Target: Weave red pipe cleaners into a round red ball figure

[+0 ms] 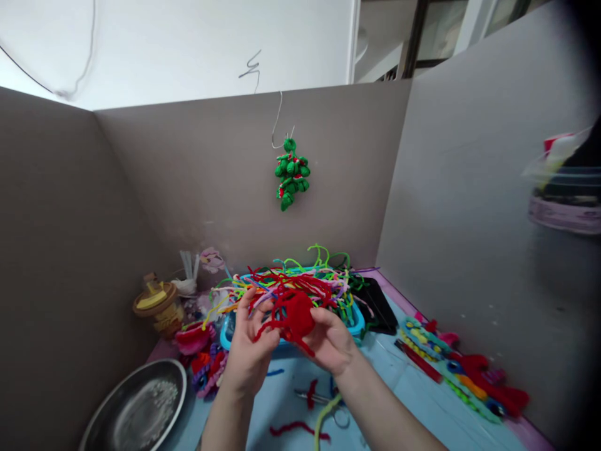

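Both hands are raised over the blue table, close together around a red pipe-cleaner piece with a dense rounded part and loose looped strands. My right hand pinches the dense part at its right side. My left hand has thumb and fingers closed on the looped strands at the left, its index finger raised. Behind the hands lies a blue basket heaped with pipe cleaners in many colours. Below them on the table are scissors, a red pipe-cleaner length and a pale green one.
A metal bowl with small clear bits stands front left, beside a brown tub and colourful fuzzy pieces. At right lie a red marker and finished fuzzy crafts. A green craft hangs on the grey partition.
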Demonstrator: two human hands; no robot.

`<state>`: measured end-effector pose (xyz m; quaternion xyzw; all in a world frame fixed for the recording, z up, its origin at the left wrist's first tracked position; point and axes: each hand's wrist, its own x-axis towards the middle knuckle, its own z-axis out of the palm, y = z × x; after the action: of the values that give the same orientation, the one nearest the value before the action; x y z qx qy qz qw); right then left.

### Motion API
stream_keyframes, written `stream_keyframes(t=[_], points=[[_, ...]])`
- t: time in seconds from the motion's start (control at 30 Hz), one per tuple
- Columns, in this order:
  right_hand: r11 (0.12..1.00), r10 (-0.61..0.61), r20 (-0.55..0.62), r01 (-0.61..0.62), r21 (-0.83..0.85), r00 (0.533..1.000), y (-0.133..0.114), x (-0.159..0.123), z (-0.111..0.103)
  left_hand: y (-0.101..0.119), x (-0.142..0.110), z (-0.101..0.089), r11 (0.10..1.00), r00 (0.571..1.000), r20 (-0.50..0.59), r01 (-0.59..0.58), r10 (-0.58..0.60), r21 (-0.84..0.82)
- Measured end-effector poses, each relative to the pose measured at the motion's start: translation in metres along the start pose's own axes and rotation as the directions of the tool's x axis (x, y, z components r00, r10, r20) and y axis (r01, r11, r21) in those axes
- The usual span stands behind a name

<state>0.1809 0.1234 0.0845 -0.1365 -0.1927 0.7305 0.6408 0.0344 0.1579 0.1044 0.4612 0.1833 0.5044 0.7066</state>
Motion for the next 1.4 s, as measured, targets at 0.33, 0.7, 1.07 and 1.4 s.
stream_keyframes(t=[0.33,0.7,1.07,1.4], points=[[0.998,-0.046,0.009,0.046,-0.039,0.999,0.001,-0.002,0.011,0.007,0.002,-0.009,0.98,0.972,0.139,0.196,-0.191,-0.02],[0.987,-0.05,0.033,0.054,-0.149,0.998,0.0,-0.003,0.009,0.005,0.004,-0.02,0.963,0.95,0.22,0.249,-0.222,-0.104],[0.951,-0.021,0.187,0.077,-0.3,0.982,-0.001,-0.006,0.003,0.001,0.0,-0.028,0.964,0.931,0.3,0.249,-0.21,-0.098],[0.867,0.069,0.257,0.07,-0.493,0.964,-0.016,-0.011,0.004,0.003,0.0,-0.021,0.943,0.906,0.273,0.334,-0.324,0.012]])
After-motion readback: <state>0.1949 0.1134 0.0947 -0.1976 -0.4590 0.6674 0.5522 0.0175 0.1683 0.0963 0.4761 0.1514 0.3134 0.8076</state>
